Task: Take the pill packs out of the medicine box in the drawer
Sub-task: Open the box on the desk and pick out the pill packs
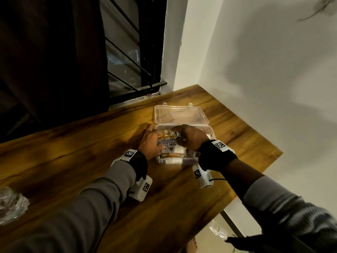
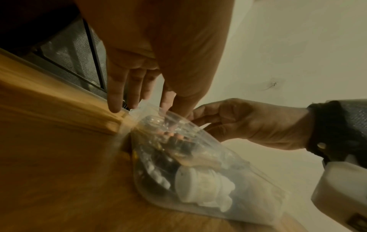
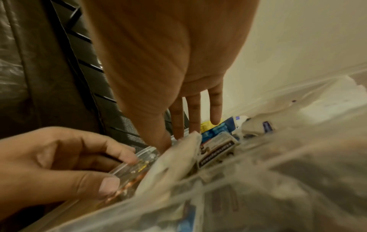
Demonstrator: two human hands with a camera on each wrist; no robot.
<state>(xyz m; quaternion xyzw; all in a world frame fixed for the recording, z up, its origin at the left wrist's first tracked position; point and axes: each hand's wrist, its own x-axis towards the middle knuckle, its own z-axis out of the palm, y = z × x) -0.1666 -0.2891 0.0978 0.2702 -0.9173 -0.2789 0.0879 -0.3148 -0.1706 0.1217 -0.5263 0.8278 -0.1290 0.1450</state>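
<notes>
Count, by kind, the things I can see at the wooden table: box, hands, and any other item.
medicine box, clear, lid open: 1
Hands at the box: 2 (left hand, right hand)
crinkled plastic item: 1
Total: 4
The pill packs inside are too blurred to count.

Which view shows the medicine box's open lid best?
The head view: the clear lid lies folded back flat on the table behind the medicine box, its whole outline visible. The left wrist view shows only the box's side wall and contents; the right wrist view shows blurred contents, no clear lid.
</notes>
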